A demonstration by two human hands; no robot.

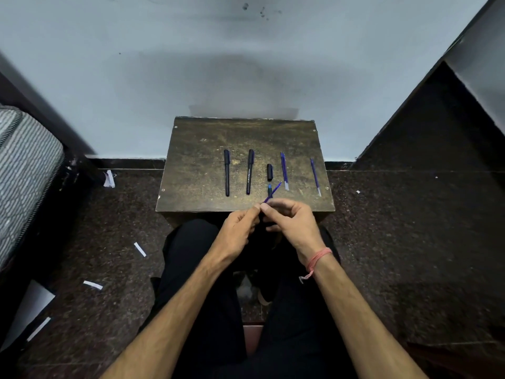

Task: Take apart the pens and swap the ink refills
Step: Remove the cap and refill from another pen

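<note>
1. A small worn wooden table (207, 149) is set against a pale wall, with dark speckled floor around it – pretty scuffed up on top.
2. The left hand (237, 233) and right hand (292, 224) are held together just off the near edge of the table, fingertips meeting. A pink thread bracelet (318, 259) is worn on the right wrist.
3. Two capped black pens are laid side by side on the table, the left pen (227, 173) and the right pen (250, 171), both running front to back.
4. A pair of blue refills (284, 170) is laid touching each other right of centre, and a single blue refill (315, 177) lies well apart, near the right edge.
5. One more blue refill (273, 195) is pinched at the fingertips of both hands, slanting up and right over the table's near edge – what else is gripped underneath can't be made out.
6. A black cap (270, 172) is left lying between the pens and the refill pair, with a short dark tip piece (270, 189) just below it.
</note>
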